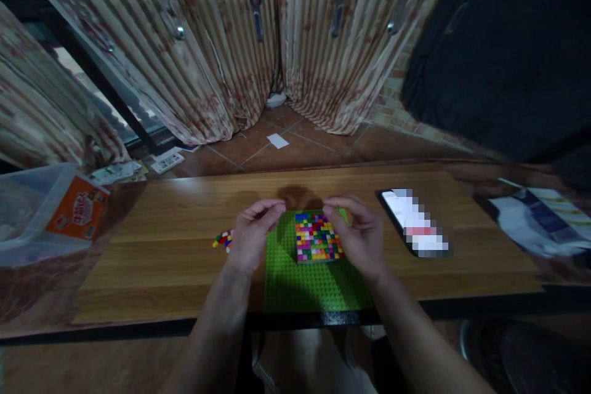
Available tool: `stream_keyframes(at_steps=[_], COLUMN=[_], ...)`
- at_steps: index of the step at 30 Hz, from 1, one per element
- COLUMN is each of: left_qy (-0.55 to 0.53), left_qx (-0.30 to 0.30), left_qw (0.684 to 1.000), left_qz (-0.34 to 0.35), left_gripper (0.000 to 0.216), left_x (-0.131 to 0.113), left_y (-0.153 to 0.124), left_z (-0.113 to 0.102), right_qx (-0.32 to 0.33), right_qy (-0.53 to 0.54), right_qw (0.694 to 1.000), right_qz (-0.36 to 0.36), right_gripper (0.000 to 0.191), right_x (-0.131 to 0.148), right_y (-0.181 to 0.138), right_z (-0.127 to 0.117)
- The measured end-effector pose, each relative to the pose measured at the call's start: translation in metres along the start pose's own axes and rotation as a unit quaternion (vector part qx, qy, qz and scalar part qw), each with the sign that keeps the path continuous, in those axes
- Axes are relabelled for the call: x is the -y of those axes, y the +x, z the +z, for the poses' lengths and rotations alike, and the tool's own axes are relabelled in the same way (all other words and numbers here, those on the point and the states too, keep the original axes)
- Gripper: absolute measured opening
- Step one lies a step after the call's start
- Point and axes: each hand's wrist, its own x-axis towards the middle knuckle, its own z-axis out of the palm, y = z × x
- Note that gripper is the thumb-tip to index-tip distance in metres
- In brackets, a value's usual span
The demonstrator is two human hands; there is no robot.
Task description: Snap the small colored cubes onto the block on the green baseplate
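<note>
A green studded baseplate (295,289) lies on the wooden table, with a square block of small multicoloured building bricks (318,237) on it. My left hand (256,228) hovers over the plate's left edge, thumb and forefinger pinched together; whatever they hold, if anything, is too small to make out. My right hand (357,231) is at the block's right side and covers part of it. Its thumb and forefinger close near the block's far right corner, and I cannot make out anything between them. A small pile of loose bricks (224,240) lies left of the plate, partly behind my left hand.
On the table's right lies a phone (413,221) with a lit screen. A clear plastic bin (37,215) with an orange label stands off the left end. Plastic packaging (545,215) is beyond the right end. Striped curtains (207,68) hang behind the wooden table (170,246).
</note>
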Motion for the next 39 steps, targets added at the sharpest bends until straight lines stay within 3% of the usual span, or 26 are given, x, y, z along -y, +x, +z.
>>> stream_keyframes(at_steps=[5,9,18,23,32,39], left_qy=[-0.089,-0.103,-0.095,-0.073,0.005,0.03], left_qx=[0.048,0.065,0.086,0.071,-0.077,-0.039], left_qw=[0.992,0.989,0.989,0.993,0.997,0.998], left_qz=[-0.077,-0.08,-0.069,-0.053,-0.025,-0.028], left_gripper=[0.027,0.028,0.027,0.028,0.026,0.024], left_x=[-0.002,-0.002,0.001,0.0,0.007,0.014], left_y=[-0.012,-0.015,-0.016,-0.013,-0.001,-0.002], left_z=[0.02,0.024,0.027,0.024,0.016,0.02], right_qx=[0.073,0.101,0.099,0.096,0.123,0.145], right_qy=[-0.018,-0.05,-0.086,-0.1,-0.139,-0.129], right_qw=[0.995,0.988,0.984,0.985,0.982,0.981], right_qz=[-0.067,-0.104,-0.117,-0.101,-0.014,0.031], right_gripper=[0.013,0.015,0.013,0.016,0.013,0.012], right_x=[0.009,0.011,0.014,0.012,-0.01,-0.017], right_y=[-0.003,-0.004,-0.005,-0.004,0.004,0.004], right_z=[0.004,0.006,0.009,0.005,-0.011,-0.007])
